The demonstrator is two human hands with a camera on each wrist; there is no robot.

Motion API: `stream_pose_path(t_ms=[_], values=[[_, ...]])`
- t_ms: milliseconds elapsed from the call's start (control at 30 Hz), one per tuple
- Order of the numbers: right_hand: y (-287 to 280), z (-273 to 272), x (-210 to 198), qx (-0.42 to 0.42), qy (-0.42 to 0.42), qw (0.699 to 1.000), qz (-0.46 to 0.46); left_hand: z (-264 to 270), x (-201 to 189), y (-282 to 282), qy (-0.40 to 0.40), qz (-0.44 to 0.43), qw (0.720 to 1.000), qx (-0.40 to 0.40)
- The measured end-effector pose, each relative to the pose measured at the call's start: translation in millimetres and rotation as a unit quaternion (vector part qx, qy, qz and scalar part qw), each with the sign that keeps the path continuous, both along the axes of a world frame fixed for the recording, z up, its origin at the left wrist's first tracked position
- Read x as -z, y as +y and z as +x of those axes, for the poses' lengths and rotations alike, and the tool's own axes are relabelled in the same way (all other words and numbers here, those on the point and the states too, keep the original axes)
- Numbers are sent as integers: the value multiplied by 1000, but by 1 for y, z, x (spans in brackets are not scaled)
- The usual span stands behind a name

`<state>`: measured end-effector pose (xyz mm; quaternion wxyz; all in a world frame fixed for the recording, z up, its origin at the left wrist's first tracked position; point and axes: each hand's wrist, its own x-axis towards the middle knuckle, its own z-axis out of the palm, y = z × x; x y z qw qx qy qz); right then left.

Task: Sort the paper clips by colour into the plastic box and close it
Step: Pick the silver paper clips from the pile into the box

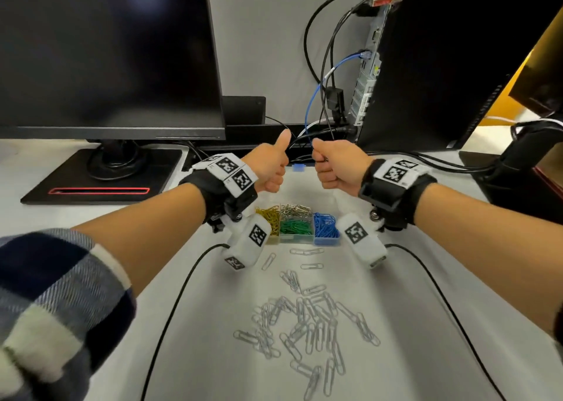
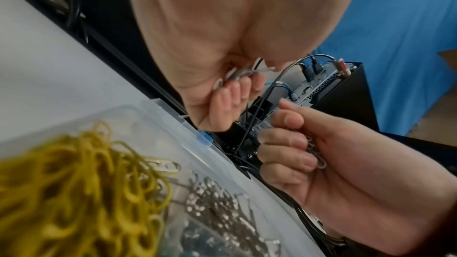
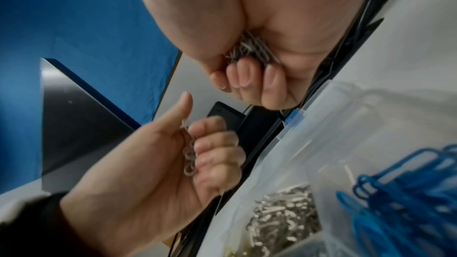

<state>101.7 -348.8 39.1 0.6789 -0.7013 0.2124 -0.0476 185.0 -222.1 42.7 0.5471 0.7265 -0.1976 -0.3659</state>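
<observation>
Silver paper clips (image 1: 307, 324) lie scattered at mixed angles nearest the head camera; beyond them, below both raised fists, the open plastic box (image 1: 297, 238) runs left-right. Left wrist view: left hand (image 2: 222, 89) clenches silver clips. Right wrist view: right hand (image 3: 249, 77) clenches another bunch.

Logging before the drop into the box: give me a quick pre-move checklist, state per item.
1. Left hand grips white clips: ok.
2. Right hand grips white clips: ok.
3. Plastic box lid open: ok.
4. Yellow, silver, green and blue clips each in their own compartment: ok.
5. Free compartment for white: cannot tell.
6. Loose white clips remain on the table, so sorting finished: not ok.
</observation>
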Motion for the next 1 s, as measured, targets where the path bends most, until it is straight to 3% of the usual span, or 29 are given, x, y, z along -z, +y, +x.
stream_pose_path(t_ms=[267,1000], values=[[3,20,21,-10,-58,998,4,8,20,-15,-45,-36,998,24],[-10,16,32,-42,-41,998,26,20,32,-11,-118,-26,991,50]])
